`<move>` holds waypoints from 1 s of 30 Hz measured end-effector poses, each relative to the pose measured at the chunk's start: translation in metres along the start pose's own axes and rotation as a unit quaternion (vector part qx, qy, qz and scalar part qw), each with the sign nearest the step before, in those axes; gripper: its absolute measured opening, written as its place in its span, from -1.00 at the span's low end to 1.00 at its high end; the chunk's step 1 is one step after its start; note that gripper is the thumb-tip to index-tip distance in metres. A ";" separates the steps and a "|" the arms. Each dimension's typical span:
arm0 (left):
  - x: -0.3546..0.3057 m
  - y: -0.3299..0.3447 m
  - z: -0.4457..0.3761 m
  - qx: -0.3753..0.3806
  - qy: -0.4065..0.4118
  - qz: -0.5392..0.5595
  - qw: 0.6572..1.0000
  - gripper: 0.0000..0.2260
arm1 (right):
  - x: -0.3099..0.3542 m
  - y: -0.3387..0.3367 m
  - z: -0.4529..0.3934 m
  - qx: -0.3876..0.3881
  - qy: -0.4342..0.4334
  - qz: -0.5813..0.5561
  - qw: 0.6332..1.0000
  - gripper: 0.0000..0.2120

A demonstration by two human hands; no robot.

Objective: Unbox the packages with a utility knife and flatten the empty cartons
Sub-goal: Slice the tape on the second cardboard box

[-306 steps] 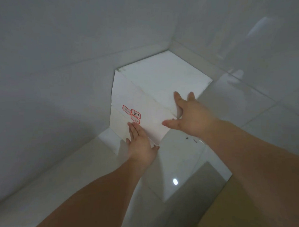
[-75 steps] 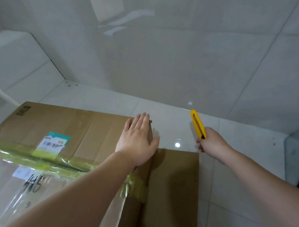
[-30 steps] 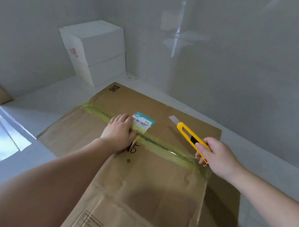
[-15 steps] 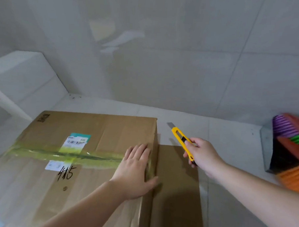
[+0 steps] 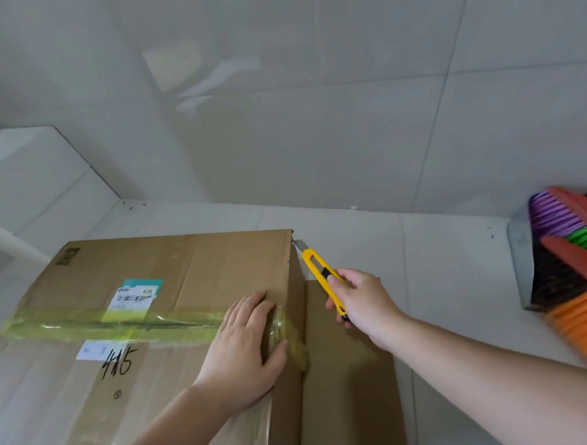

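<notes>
Head view: creased brown cardboard carton (image 5: pixel 216 272)

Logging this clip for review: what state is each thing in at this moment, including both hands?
Cardboard box: closed, yellow-green tape across its top.
Utility knife: blade out, tip at the box's far right corner.
Right hand: grips the knife.
Left hand: flat, pressing the box top at its right edge.
Brooms: stowed at the far right.

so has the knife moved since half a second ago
Yes. The yellow knife went left to the carton; its blade tip now meets the top right corner, having hung clear of it.
</notes>
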State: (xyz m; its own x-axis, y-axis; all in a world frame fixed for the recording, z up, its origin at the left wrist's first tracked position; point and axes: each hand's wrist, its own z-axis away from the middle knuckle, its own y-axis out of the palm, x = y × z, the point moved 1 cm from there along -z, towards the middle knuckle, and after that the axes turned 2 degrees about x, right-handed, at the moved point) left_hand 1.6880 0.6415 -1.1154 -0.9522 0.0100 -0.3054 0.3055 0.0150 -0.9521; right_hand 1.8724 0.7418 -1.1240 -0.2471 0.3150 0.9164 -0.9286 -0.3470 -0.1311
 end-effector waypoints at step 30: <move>0.021 -0.003 0.015 0.017 -0.021 -0.042 0.999 -0.32 | -0.012 0.001 0.036 0.089 0.010 0.038 0.995 -0.65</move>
State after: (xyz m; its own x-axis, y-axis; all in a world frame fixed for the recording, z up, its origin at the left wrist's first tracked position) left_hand 1.6667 0.6264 -1.1197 -0.9741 -0.0325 -0.2238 0.2245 -0.0204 -0.9743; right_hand 1.8841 0.7056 -1.1220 -0.3225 0.2977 0.8986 -0.8434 -0.5212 -0.1300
